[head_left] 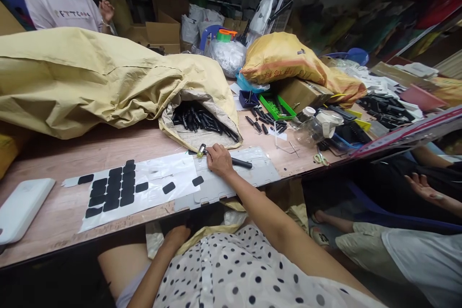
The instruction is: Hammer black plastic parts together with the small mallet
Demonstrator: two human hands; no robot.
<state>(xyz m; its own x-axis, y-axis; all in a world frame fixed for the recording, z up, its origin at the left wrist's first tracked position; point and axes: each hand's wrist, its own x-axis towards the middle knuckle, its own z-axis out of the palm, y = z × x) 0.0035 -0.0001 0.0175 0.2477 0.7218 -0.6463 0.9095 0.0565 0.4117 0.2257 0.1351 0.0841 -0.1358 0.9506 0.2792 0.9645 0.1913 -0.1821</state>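
My right hand lies on the wooden table, closed around a black-handled tool whose metal tip points left. The tool rests on a grey plastic sheet. Left of it lies a white backing sheet carrying several black rounded pads. My left hand is below the table edge, down by my lap, fingers curled on yellowish cloth; I cannot make out what it grips. A big yellow sack lies open toward me, with black tools spilling from its mouth.
A white flat device sits at the table's left. A green tray, loose black parts, a clear jar and scissors crowd the right. Another sack and boxes stand behind. One person sits far left, another at right with an open hand.
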